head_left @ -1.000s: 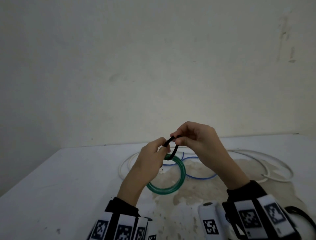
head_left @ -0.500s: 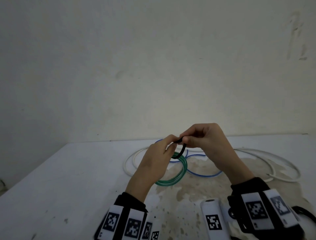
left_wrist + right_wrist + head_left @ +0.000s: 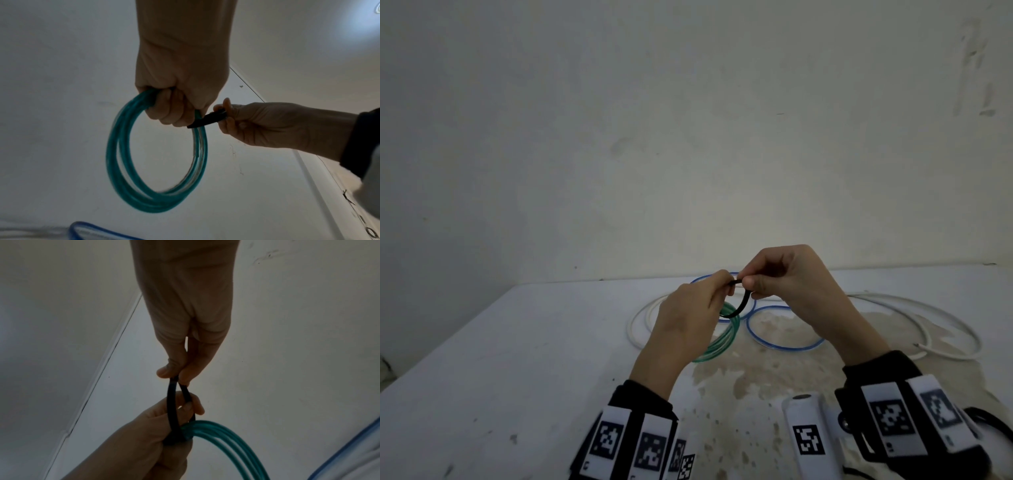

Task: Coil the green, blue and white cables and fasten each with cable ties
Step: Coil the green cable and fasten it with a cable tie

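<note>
Green coil, tie being closed — loop shorter than in the two preceding frames.

Left hand (image 3: 688,310) has its fingers curled round the green cable (image 3: 131,164), which hangs as a finished coil clear of the table (image 3: 517,359); its thumb and forefinger also steady the black cable tie (image 3: 172,404) where it wraps the strands. Since 1.0 s ago the tie's two ends have come together and both hands have risen slightly: I judge that fastening of the first cable is nearly done. Right hand (image 3: 787,277), knuckles up, pinches both tie ends between thumb and fingertip. Blue cable (image 3: 784,329) and white cable (image 3: 914,308) lie loose on the table behind, uncoiled.
</note>
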